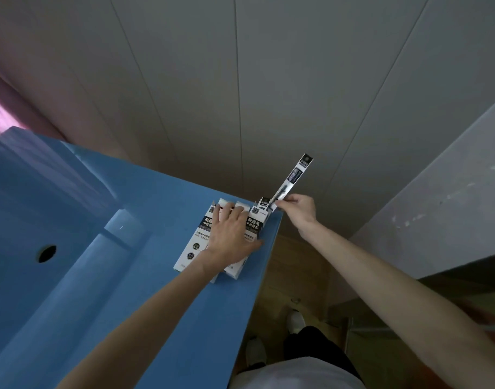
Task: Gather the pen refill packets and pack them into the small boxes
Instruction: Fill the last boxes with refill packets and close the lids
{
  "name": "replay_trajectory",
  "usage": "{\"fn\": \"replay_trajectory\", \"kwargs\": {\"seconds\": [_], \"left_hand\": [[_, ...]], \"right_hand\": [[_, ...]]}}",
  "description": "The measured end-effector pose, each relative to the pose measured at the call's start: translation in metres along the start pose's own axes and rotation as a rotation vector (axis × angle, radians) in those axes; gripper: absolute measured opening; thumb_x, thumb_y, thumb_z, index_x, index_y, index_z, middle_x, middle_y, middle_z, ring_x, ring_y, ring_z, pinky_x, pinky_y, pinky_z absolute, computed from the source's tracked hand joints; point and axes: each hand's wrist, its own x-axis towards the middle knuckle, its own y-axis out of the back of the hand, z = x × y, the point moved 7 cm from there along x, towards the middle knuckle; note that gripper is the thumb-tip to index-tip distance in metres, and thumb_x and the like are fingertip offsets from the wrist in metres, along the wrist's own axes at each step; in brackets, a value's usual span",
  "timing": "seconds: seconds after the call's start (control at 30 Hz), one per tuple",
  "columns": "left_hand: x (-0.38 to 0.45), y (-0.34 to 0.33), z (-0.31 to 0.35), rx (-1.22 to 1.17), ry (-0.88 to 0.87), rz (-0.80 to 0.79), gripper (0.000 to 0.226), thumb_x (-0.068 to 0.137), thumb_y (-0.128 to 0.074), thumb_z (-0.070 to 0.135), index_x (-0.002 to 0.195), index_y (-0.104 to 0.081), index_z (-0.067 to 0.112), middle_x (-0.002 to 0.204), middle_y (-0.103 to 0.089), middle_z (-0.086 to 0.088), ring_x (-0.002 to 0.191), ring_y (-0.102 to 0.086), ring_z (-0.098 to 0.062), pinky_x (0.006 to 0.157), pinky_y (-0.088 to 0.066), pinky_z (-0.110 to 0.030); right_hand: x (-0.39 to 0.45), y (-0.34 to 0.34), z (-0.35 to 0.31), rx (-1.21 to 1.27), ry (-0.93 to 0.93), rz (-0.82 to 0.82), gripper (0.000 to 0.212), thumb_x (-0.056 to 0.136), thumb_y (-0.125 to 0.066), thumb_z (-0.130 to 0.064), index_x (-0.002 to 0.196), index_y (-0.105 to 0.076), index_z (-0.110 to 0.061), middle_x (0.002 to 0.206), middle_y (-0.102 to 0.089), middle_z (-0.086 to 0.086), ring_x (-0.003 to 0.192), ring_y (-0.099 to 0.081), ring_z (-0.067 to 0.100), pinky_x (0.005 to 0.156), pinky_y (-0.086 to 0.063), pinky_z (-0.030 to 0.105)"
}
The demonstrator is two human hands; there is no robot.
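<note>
Right grip [292, 204] pinches a refill packet [294, 176] (possibly several); left grip [229, 231] lies flat, fingers apart, on the boxes [194, 248].

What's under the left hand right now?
The left hand rests flat on white refill boxes lying on the blue surface. Their middles are covered, so how many lie there is unclear.

The boxes [201, 242] lie side by side on the table [156, 304], close to its right edge and toward its far end. The left hand [229, 234] rests flat on top of them. Just right of the boxes, past the table's edge, the right hand [298, 207] pinches the lower end of a refill packet [294, 176], which tilts up and away over the boxes' far right corner. A round hole [47, 253] sits well to the left in the table. Below the right edge, shoes [295, 321] stand on the floor [296, 262].
</note>
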Motion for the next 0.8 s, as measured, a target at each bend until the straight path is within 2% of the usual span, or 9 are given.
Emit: {"fn": "replay_trajectory", "kwargs": {"seconds": [0.13, 0.2, 0.27, 0.33, 0.43, 0.5, 0.63, 0.8], "left_hand": [[0.003, -0.006, 0.002, 0.024, 0.034, 0.02, 0.08, 0.084, -0.058, 0.071, 0.145, -0.049, 0.021, 0.154, -0.046, 0.001, 0.153, -0.021, -0.025, 0.127, 0.001, -0.053], [0.002, -0.005, 0.0, -0.011, 0.057, 0.043, 0.074, 0.083, -0.061, 0.068, 0.142, -0.053, 0.022, 0.153, -0.048, 0.001, 0.152, -0.023, -0.025, 0.127, 0.002, -0.052], [0.0, -0.003, 0.001, -0.047, 0.052, 0.06, 0.073, 0.082, -0.065, 0.064, 0.14, -0.055, 0.022, 0.153, -0.048, 0.001, 0.152, -0.024, -0.025, 0.128, 0.003, -0.049], [-0.004, -0.001, 0.004, -0.087, 0.044, 0.096, 0.073, 0.079, -0.069, 0.06, 0.139, -0.056, 0.02, 0.152, -0.049, 0.001, 0.15, -0.025, -0.024, 0.128, 0.0, -0.045], [-0.008, 0.001, 0.001, -0.166, 0.075, 0.145, 0.071, 0.077, -0.07, 0.056, 0.137, -0.057, 0.02, 0.146, -0.054, 0.003, 0.146, -0.032, -0.021, 0.128, -0.008, -0.043], [-0.011, 0.002, -0.003, -0.222, 0.1, 0.17, 0.068, 0.076, -0.068, 0.056, 0.134, -0.059, 0.022, 0.142, -0.057, 0.004, 0.143, -0.037, -0.019, 0.128, -0.013, -0.044], [-0.018, 0.012, -0.005, -0.318, 0.127, 0.219, 0.061, 0.08, -0.071, 0.051, 0.133, -0.059, 0.022, 0.139, -0.06, 0.002, 0.138, -0.045, -0.02, 0.128, -0.015, -0.043], [-0.027, 0.021, 0.002, -0.397, 0.132, 0.254, 0.054, 0.083, -0.071, 0.046, 0.132, -0.058, 0.025, 0.121, -0.071, 0.005, 0.124, -0.059, -0.016, 0.126, -0.017, -0.038]], "right_hand": [[-0.001, -0.003, 0.001, 0.118, -0.093, -0.014, 0.009, 0.085, -0.083, -0.014, 0.08, -0.075, -0.015, 0.076, -0.073, 0.0, 0.071, -0.065, 0.01, 0.063, -0.044, 0.021], [-0.003, -0.007, 0.001, 0.1, -0.116, -0.066, 0.007, 0.085, -0.082, -0.011, 0.085, -0.075, -0.012, 0.079, -0.073, 0.002, 0.07, -0.064, 0.01, 0.058, -0.043, 0.02], [-0.007, -0.013, -0.003, 0.096, -0.119, -0.128, 0.012, 0.086, -0.078, -0.004, 0.096, -0.075, -0.008, 0.088, -0.074, 0.004, 0.071, -0.064, 0.009, 0.05, -0.042, 0.013], [-0.011, -0.016, -0.01, 0.06, -0.098, -0.158, 0.015, 0.087, -0.074, 0.0, 0.098, -0.073, -0.01, 0.09, -0.074, 0.002, 0.071, -0.063, 0.007, 0.044, -0.039, 0.009], [-0.012, -0.021, -0.02, -0.034, -0.07, -0.232, 0.003, 0.09, -0.069, -0.007, 0.089, -0.07, -0.009, 0.082, -0.072, 0.004, 0.067, -0.063, 0.008, 0.049, -0.041, 0.016], [-0.011, -0.019, -0.026, -0.088, -0.044, -0.265, 0.006, 0.091, -0.068, -0.011, 0.086, -0.07, -0.007, 0.083, -0.072, 0.005, 0.068, -0.063, 0.008, 0.055, -0.041, 0.021], [-0.008, -0.008, -0.044, -0.07, 0.024, -0.299, 0.007, 0.091, -0.071, -0.007, 0.084, -0.073, -0.006, 0.077, -0.071, 0.005, 0.065, -0.061, 0.008, 0.049, -0.042, 0.014], [-0.015, -0.016, -0.055, -0.312, 0.06, -0.521, 0.014, 0.091, -0.07, -0.011, 0.079, -0.075, -0.007, 0.075, -0.069, -0.002, 0.071, -0.059, 0.006, 0.051, -0.041, 0.012]]}}
